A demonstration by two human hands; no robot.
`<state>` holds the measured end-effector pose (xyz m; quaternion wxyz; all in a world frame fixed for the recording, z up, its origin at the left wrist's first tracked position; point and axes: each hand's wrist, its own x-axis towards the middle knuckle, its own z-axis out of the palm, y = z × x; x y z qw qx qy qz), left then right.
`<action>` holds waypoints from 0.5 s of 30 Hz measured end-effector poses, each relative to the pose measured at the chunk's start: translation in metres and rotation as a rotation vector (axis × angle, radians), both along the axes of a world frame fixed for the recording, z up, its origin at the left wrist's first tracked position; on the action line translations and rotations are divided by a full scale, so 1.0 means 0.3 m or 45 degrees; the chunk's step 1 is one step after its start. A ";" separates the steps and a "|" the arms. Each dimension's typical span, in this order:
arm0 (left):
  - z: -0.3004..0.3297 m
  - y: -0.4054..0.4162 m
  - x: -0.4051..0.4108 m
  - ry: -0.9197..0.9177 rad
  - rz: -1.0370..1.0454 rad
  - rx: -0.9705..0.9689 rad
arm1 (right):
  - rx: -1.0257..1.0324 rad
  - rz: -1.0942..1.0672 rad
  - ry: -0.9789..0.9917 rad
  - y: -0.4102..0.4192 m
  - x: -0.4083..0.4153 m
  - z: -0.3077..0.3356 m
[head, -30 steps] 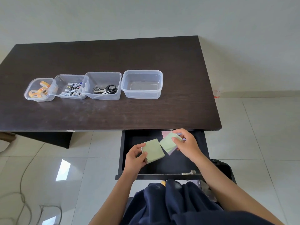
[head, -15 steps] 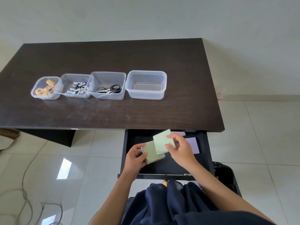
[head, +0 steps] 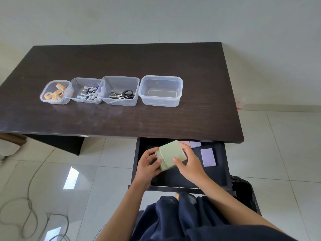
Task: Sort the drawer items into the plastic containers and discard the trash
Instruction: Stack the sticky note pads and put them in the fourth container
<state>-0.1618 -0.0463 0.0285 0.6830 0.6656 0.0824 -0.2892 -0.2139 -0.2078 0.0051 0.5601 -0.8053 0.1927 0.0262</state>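
Over the open dark drawer I hold two pale green sticky-note pads, one stacked on the other. My right hand grips the upper green pad. My left hand grips the lower green pad, mostly covered by the upper one. A purple pad lies in the drawer to the right. Pink and lilac pads peek out under the desk edge. On the desk stand clear containers: tape rolls, batteries, scissors, and an empty container.
The dark desk stands against a white wall. A black bag or bin sits on the floor right of my lap. Cables lie on the tiled floor at lower left.
My right hand brought its green pad left from over the drawer's middle and set it on top of the pad in my left hand. The purple pad is now uncovered.
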 end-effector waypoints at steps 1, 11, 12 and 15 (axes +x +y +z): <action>0.001 -0.001 -0.003 0.005 0.006 -0.015 | 0.007 -0.009 -0.002 0.010 -0.002 -0.003; 0.007 -0.009 -0.029 0.032 0.009 -0.008 | -0.037 -0.008 0.029 0.051 -0.020 -0.038; 0.009 -0.010 -0.030 0.032 0.006 0.000 | -0.038 -0.011 0.024 0.052 -0.020 -0.037; 0.009 -0.013 -0.031 0.030 0.004 0.046 | -0.027 -0.006 0.005 0.052 -0.020 -0.036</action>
